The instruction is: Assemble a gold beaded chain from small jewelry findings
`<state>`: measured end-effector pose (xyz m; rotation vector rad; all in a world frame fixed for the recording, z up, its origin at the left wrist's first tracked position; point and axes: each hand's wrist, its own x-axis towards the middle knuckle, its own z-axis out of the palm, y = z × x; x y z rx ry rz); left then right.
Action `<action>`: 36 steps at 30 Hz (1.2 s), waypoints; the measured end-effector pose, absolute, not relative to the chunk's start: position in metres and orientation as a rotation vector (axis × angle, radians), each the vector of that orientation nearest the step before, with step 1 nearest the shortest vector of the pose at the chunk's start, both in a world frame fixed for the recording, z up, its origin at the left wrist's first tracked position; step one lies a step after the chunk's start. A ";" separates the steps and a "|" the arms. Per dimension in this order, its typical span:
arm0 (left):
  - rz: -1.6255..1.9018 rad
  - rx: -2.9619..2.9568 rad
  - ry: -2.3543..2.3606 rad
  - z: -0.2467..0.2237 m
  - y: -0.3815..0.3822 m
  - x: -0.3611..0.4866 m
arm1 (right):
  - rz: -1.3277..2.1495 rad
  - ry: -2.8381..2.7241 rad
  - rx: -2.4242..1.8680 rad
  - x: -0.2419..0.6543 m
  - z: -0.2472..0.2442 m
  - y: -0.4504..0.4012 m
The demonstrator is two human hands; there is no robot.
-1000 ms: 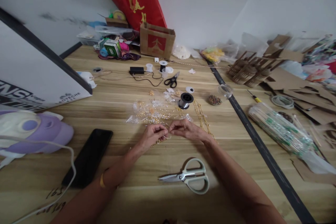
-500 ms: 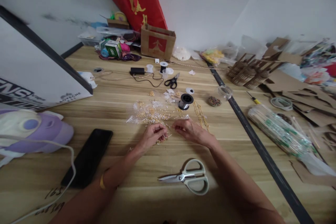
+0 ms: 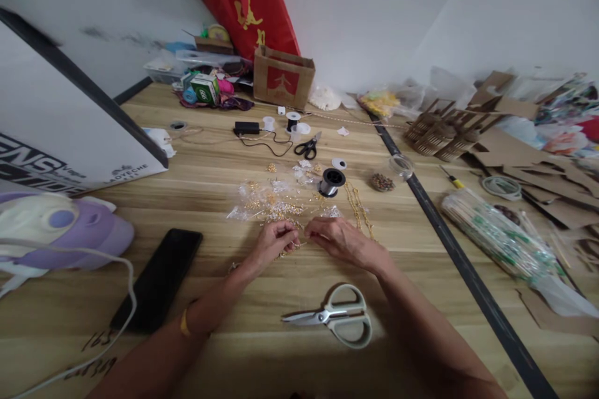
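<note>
Near the middle of the table, my left hand (image 3: 274, 243) pinches a thin pale strand (image 3: 298, 244) between thumb and fingertips. It may be wire or cord; it is too small to tell. Gold beadwork shows just under those fingers. My right hand (image 3: 344, 242) is close on the right, fingers bent and pressed together at the strand's end; what they hold, if anything, is hidden. Beyond both hands lies a scatter of small gold and clear beads (image 3: 281, 209) with plastic bags. A spool of silver wire (image 3: 331, 182) stands behind my right hand, and a gold chain (image 3: 356, 206) lies beside it.
Pale-handled scissors (image 3: 349, 317) lie in front of my hands, a black phone (image 3: 161, 277) to the left. Farther back are black scissors (image 3: 306, 148) and a dish of brown beads (image 3: 382, 182). A bagged bundle of sticks (image 3: 498, 234) is on the right.
My right hand has moved slightly left, bringing its fingertips to the strand by my left fingers. My left hand keeps its pinch almost in place. The view has shifted a little.
</note>
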<state>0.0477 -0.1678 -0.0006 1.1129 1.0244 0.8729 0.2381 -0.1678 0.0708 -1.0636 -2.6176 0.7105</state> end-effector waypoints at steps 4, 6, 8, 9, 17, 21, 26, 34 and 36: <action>0.844 1.168 1.009 0.000 -0.169 0.048 | 0.750 -2.583 -1.016 0.232 0.068 -0.169; 0.817 1.222 0.994 0.001 -0.170 0.048 | 0.738 -2.562 -1.014 0.230 0.066 -0.168; 0.800 1.278 0.978 0.001 -0.170 0.048 | 0.753 -2.534 -1.005 0.229 0.064 -0.168; 0.795 1.302 0.972 0.000 -0.171 0.048 | 0.772 -2.517 -0.999 0.229 0.064 -0.167; 0.765 1.356 0.967 0.000 -0.171 0.047 | 0.935 -2.384 -1.036 0.228 0.061 -0.164; 0.766 1.344 0.964 0.001 -0.171 0.048 | 0.928 -2.369 -1.044 0.228 0.055 -0.163; 0.779 1.326 0.954 0.003 -0.171 0.049 | 0.902 -2.348 -1.057 0.227 0.055 -0.163; 0.787 1.172 1.006 0.008 -0.170 0.048 | 0.728 -2.266 -1.146 0.237 0.065 -0.161; 0.797 1.156 1.011 0.007 -0.170 0.048 | 0.729 -2.353 -1.161 0.237 0.064 -0.160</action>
